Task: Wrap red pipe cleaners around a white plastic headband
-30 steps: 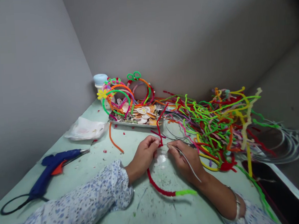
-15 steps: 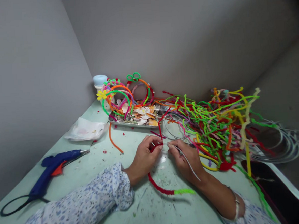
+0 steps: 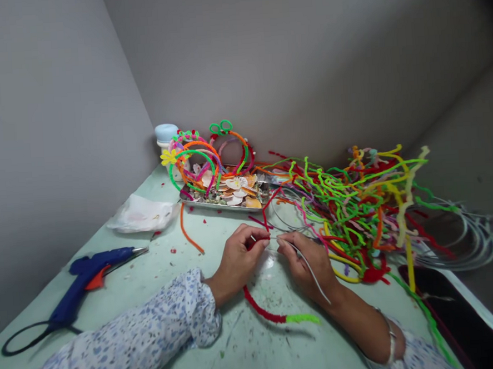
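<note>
My left hand (image 3: pixel 243 256) pinches a red pipe cleaner (image 3: pixel 264 311) wound along a wire. Below that hand the wound length curves out toward the right and turns bright green at its end. A loose red strand (image 3: pixel 265 210) sticks up from the pinch, bent near its middle. Across a small gap, my right hand (image 3: pixel 307 261) grips the bare grey wire (image 3: pixel 314 275) between thumb and fingers. The wire bridges both hands, and its free tail hangs over the back of my right hand.
A blue glue gun (image 3: pixel 75 289) lies at left near a white plastic packet (image 3: pixel 143 213). Behind stand a metal tray (image 3: pixel 227 209) of shells, colourful pipe-cleaner headbands (image 3: pixel 194 148) and a blue-lidded bottle (image 3: pixel 166 135). Tangled pipe cleaners (image 3: pixel 348 200), coiled wire (image 3: pixel 475 243) and a dark flat device (image 3: pixel 454 305) fill the right.
Almost nothing differs. The hanging red and green end has shifted very slightly left, and both hands keep their grips in nearly the same place.
</note>
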Tool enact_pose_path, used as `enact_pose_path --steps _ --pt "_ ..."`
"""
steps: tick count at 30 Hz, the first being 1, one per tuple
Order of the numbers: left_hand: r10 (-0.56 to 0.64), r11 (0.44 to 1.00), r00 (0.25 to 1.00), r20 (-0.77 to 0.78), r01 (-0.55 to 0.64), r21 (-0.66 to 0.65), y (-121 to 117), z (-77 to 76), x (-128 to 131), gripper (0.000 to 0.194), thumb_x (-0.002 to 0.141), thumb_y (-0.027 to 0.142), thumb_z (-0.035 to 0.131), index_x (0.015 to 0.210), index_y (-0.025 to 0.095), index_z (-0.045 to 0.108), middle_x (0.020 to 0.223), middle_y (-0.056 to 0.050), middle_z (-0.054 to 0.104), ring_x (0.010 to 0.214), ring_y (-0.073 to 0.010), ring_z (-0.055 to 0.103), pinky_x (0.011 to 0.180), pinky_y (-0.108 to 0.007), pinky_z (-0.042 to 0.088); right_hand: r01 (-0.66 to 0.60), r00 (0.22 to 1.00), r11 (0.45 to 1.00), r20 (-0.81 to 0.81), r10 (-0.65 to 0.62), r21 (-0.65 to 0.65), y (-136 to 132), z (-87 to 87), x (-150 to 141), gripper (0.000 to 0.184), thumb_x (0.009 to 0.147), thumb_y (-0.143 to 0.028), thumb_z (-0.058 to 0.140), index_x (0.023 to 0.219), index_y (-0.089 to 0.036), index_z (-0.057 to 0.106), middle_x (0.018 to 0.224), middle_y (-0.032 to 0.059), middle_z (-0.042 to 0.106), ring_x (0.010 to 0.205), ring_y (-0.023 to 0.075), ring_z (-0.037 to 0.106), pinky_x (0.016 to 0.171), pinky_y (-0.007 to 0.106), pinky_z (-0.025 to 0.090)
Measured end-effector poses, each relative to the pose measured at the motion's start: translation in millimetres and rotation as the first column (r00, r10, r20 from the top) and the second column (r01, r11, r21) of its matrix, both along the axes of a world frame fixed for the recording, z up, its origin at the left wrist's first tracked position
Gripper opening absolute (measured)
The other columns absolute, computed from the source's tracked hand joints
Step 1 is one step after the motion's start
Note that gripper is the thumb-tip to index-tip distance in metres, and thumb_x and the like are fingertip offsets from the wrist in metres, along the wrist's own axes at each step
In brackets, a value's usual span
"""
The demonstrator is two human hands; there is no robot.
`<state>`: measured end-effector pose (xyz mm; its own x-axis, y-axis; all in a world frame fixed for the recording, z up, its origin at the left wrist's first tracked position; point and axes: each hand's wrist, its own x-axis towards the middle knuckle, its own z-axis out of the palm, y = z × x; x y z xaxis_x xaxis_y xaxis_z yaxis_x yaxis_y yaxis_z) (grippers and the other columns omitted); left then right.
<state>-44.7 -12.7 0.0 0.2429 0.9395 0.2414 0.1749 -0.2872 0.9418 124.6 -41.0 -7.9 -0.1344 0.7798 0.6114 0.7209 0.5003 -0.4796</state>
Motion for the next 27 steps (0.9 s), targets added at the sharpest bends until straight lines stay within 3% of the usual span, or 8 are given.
enact_pose_path --steps 27 --pt "0.006 0.996 1.000 -0.029 -0.003 0.094 -2.9 5.0 -0.9 0.013 0.083 0.021 0.056 0.090 0.019 0.067 0.088 -0.004 0.062 0.086 -0.0157 0.058 0.079 -0.027 0.044 -0.029 0.999 0.998 0.039 0.027 0.060 -1.8 -1.4 1.1 0.012 0.091 -0.019 0.048 0.096 -0.020 0.059 0.080 0.0039 0.069 0.075 0.0176 0.067 0.070 0.029 0.051"
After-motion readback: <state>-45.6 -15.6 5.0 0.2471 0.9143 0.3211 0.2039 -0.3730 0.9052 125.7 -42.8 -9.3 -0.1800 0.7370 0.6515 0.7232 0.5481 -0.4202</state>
